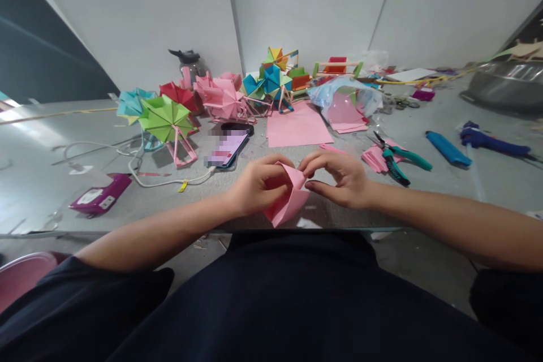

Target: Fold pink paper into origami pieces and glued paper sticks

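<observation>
A folded piece of pink paper [292, 203] is held up over the table's front edge, between both hands. My left hand [261, 184] grips it from the left, with the thumb inside the fold and the fingers behind. At the paper's upper right edge, my right hand [339, 178] pinches a corner between bent fingers; the thumb lies just below. Behind the hands lie flat pink sheets [294, 127]. A small scrap of white paper [309, 223] rests near the edge under the folded piece.
Folded paper wheels on stands, such as a green one [165, 119] and a pink one [223, 96], line the back left. A phone [229, 147] lies left of centre, near a purple power adapter [100, 195]. Rightward are pliers [394, 161] and a blue glue gun [494, 138].
</observation>
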A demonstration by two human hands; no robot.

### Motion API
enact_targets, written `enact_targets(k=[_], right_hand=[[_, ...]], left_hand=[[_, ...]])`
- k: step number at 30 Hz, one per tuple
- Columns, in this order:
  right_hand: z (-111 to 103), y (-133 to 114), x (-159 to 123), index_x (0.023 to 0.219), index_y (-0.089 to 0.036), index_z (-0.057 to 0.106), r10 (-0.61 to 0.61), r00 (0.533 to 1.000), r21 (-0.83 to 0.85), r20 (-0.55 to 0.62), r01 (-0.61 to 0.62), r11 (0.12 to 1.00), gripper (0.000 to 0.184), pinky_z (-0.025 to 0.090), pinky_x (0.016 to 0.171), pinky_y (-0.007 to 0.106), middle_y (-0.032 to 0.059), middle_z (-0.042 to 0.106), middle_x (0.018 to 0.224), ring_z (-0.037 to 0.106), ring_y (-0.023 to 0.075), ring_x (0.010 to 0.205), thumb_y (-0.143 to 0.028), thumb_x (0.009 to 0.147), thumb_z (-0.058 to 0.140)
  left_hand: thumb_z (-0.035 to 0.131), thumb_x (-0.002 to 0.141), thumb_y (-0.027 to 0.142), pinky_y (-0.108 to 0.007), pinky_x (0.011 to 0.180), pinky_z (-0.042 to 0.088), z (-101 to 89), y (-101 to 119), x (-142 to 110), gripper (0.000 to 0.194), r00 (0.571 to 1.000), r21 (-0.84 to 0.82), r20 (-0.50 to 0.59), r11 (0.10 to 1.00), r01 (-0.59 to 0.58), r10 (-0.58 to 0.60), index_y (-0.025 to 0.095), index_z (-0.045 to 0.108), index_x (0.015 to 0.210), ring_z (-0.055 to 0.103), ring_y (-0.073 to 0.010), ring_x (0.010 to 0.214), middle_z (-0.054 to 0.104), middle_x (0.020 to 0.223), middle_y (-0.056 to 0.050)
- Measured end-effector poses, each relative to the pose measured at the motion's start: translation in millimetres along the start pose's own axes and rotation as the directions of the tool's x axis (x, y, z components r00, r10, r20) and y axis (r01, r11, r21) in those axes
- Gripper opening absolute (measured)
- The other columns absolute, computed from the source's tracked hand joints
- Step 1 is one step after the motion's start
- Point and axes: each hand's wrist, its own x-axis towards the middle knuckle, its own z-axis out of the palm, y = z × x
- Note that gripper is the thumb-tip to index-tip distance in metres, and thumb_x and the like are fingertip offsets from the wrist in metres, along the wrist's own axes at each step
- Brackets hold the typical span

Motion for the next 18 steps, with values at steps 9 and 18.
enact_targets(k=[9,18], right_hand=[[-5,-4,0,0.107,-0.026,0.075,0.082,0.990,0.003,0.113,-0.083,0.997,0.013,0.060,0.097,0.040,0.0077,0.069,0.119,0.070,0.0208,0.108,-0.028,0.094,0.079],[5,4,-1,0.098,-0.027,0.078,0.065,0.997,0.004,-0.030,-0.065,0.998,0.006,0.063,0.084,0.035,0.0046,0.075,0.104,0.072,0.0179,0.094,-0.026,0.093,0.080]], left_hand=[[0.075,0.087,0.013,-0.033,0.080,0.062,0.2,-3,-1,0.013,1.000,-0.008,-0.020,1.000,-0.016,0.016,0.017,0.072,0.075,0.075,-0.0197,0.088,0.077,0.102,-0.009],[0.074,0.094,0.024,-0.032,0.079,0.063,2.9,4,0,0.014,0.998,-0.060,-0.043,0.998,0.034,-0.037,0.018,0.077,0.083,0.077,-0.0202,0.089,0.080,0.102,-0.010]])
